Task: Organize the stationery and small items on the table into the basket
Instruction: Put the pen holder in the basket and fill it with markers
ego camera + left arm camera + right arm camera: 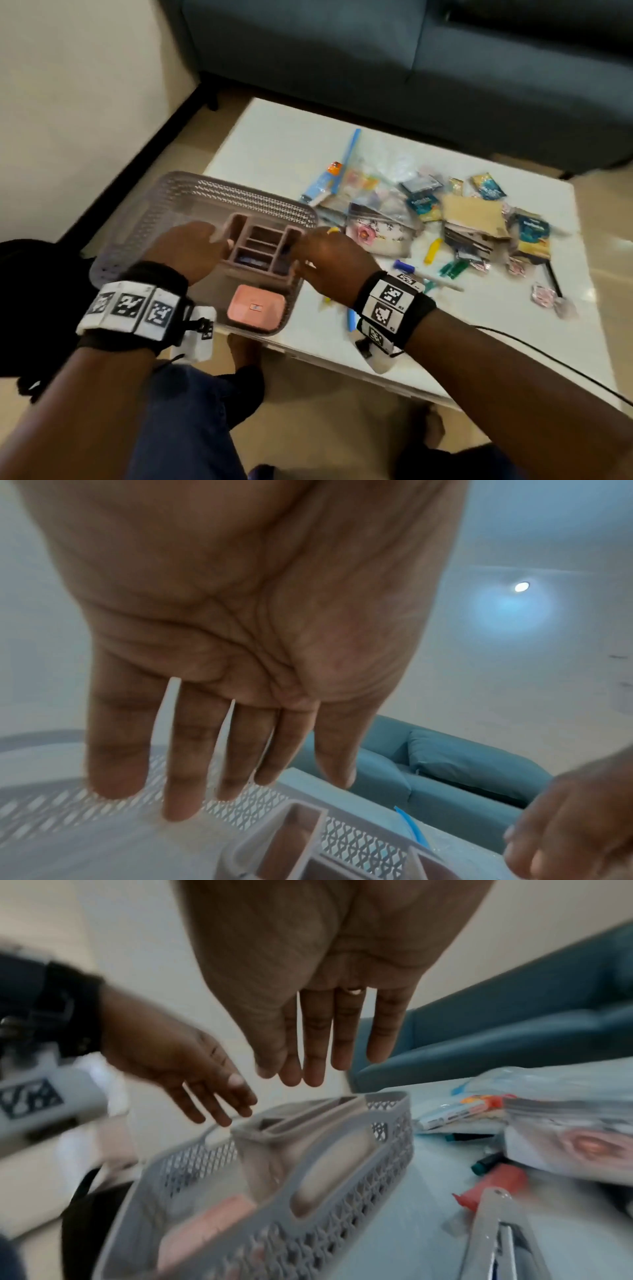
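Basket (113,270), desk's (274,144) near-left corner: holds compartment organizer (262,248), pink case (256,308). Stationery pile (445,222) outstanding, desk centre-right. Left hand (186,248), right hand (334,253): spread over organizer, apparently empty; blurred.

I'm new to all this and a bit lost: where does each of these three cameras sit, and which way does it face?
Head: worn on the head, looks down at the basket on the table; both forearms and hands show.
Left wrist: looks along the open left hand toward the basket and sofa.
Right wrist: looks along the open right hand at the basket and the left hand.
Shared: all show the basket with its divided organizer.
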{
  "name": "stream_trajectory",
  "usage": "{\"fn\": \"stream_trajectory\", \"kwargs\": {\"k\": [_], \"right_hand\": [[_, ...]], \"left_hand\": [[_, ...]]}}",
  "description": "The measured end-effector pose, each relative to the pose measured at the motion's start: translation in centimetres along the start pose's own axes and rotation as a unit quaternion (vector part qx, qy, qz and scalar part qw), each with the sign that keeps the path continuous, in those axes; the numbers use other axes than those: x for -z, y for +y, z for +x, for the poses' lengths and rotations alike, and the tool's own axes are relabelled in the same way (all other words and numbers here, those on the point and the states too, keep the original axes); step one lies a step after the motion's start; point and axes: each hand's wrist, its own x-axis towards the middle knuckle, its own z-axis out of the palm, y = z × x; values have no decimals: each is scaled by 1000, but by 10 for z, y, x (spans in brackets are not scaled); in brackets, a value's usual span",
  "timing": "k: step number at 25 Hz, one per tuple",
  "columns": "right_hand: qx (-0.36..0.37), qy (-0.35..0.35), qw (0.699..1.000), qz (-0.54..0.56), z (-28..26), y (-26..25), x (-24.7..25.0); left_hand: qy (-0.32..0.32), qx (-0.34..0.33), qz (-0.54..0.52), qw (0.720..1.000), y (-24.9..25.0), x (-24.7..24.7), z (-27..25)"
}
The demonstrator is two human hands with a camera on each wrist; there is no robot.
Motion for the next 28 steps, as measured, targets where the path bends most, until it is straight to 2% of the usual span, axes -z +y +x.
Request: {"fn": "stream_trajectory", "kwargs": {"k": [2, 4, 5, 7, 9, 12, 14, 16, 17, 18, 19, 21, 22, 24, 26, 28], "right_hand": [[-121, 94, 985, 80, -39, 31, 18], [-250, 134, 954, 97, -93, 75, 35], [-307, 123, 941, 79, -121, 97, 39], [-403, 57, 913, 11, -161, 130, 38], [-438, 3, 898, -53, -182, 149, 31], [-436, -69, 893, -86, -183, 160, 21], [-433, -92, 890, -105, -177, 163, 21], [-438, -81, 888, -111, -176, 158, 32], [-437, -53, 892, -100, -177, 152, 40], [-430, -17, 899, -78, -179, 144, 46], [-407, 21, 912, -41, -178, 133, 51], [-333, 76, 938, 58, -171, 98, 56], [-297, 88, 946, 101, -163, 79, 54], [-246, 104, 952, 149, -146, 52, 45], [-212, 128, 950, 190, -122, 37, 35], [-207, 135, 944, 218, -104, 32, 28]], "left_hand": [[94, -73, -31, 992, 27, 3, -19], [126, -149, -85, 977, 67, -1, -40], [114, -174, -118, 971, 88, -10, -49], [70, -200, -157, 965, 123, -32, -60], [33, -209, -162, 964, 149, -59, -64], [-21, -183, -156, 970, 167, -90, -68], [-50, -160, -168, 971, 171, -103, -68], [-73, -145, -178, 971, 174, -108, -66], [-80, -138, -212, 964, 175, -108, -63], [-86, -124, -274, 950, 176, -106, -60], [-91, -105, -359, 923, 177, -103, -57], [-97, -72, -509, 852, 176, -89, -57], [-87, -71, -544, 831, 173, -80, -58], [-56, -94, -557, 823, 158, -61, -62], [-1, -103, -548, 830, 128, -33, -64], [89, -104, -507, 851, 89, -1, -57]]}}
